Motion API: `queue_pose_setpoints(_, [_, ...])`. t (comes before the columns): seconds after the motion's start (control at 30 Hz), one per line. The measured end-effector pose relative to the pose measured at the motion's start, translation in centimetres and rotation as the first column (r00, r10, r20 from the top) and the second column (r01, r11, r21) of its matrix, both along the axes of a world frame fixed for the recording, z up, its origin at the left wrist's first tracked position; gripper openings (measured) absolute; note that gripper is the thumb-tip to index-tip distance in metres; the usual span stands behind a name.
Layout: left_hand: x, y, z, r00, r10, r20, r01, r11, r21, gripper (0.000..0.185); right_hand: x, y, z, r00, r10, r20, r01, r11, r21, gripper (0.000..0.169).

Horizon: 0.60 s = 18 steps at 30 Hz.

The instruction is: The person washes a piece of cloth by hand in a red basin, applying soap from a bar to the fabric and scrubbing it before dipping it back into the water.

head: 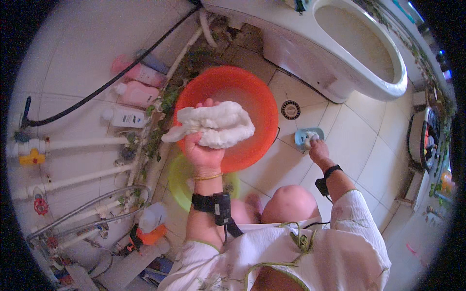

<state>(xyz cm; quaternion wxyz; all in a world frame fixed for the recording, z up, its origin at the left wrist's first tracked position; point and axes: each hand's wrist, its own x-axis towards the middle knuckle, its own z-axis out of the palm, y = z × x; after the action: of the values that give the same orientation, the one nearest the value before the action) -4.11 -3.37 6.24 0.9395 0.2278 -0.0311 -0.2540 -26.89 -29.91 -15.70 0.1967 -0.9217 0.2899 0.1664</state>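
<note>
My left hand point(204, 152) grips a bunched, wet-looking white cloth point(225, 125) folded into a loop. Both are above an orange plastic basin point(251, 87), which seems to hold cloudy water. To the right, my right hand point(318, 151) reaches down to a light blue soap dish point(300, 135) on the tiled floor. Its fingers close around a small whitish lump point(311, 137), probably soap, inside the dish. The fingertips are partly hidden from me. Under my left forearm, a yellow-green basin point(178, 185) is partly covered.
A round floor drain point(290, 110) lies beyond the soap dish. The white ceramic pedestal basin point(398, 80) juts out at upper right. Several bottles, including a pink one point(140, 94), line the left wall near white pipes point(87, 142). A black hose point(109, 82) crosses there.
</note>
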Motion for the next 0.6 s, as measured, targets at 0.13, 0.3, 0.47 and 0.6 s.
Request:
queue_pose_setpoints(0.13, [0.0, -0.5, 0.2, 0.997, -0.017, 0.070, 0.020, 0.999, -0.044, 0.062, 4.2, 1.1, 6.2, 0.833, -0.250, 0.494, 0.135, 0.957, 0.257, 0.034])
queue_pose_setpoints(0.3, [-1.0, -1.4, 0.9, 0.998, 0.021, 0.053, -0.021, 1.000, -0.007, 0.055, 14.6, 8.5, 20.2, 0.525, -0.090, 0.846, -0.450, 0.815, 0.365, 0.040])
queue_pose_setpoints(0.47, [-1.2, -0.5, 1.3, 0.977, -0.027, -0.212, -0.006, 0.988, -0.155, 0.052, 19.0, 15.4, 27.3, 0.482, 0.650, 0.588, -0.404, 0.760, -0.509, 0.042])
queue_pose_setpoints(0.6, [-0.2, 0.4, 1.1, 0.982, 0.110, 0.153, -0.121, 0.990, 0.067, 0.060, 16.9, 14.8, 27.0, 0.515, 0.682, 0.519, -0.659, 0.702, -0.269, 0.050])
